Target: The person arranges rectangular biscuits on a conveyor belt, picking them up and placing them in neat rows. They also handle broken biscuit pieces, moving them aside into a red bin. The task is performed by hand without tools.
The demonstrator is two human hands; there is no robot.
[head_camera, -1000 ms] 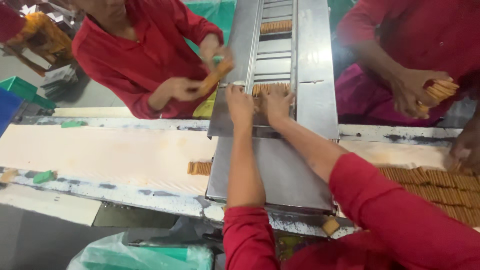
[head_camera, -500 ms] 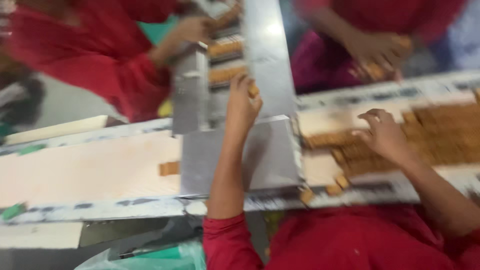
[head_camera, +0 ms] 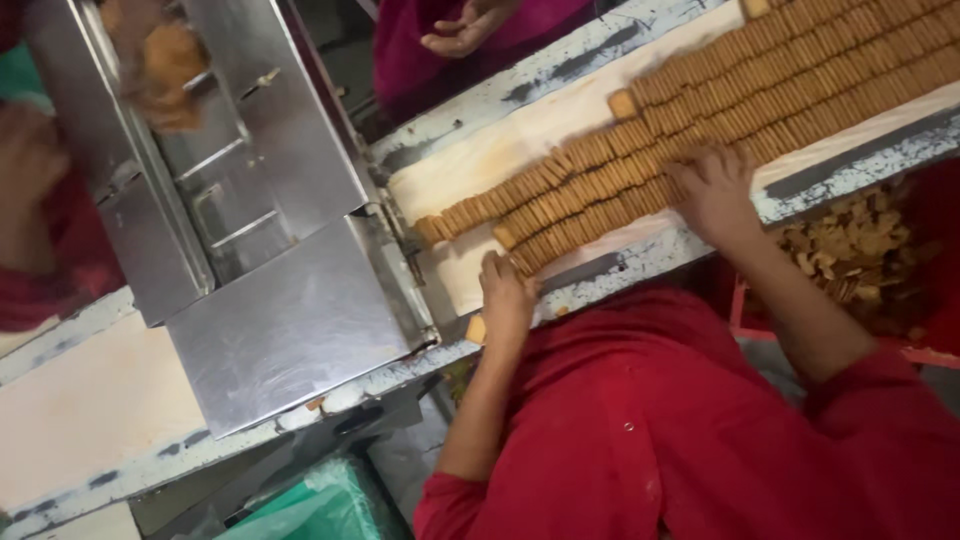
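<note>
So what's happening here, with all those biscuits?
A person in a red top is bent over a pale conveyor belt covered with rows of biscuits standing on edge. The left hand presses on the near end of the rows, by the belt's edge; the right hand rests on the rows further along. A steel chute crosses the belt to the left. Across it, another person's hand shows. Broken biscuits sit in a red crate.

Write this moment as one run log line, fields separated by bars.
left hand: at end of biscuit rows | right hand: on rows | conveyor belt | metal chute beside
</note>
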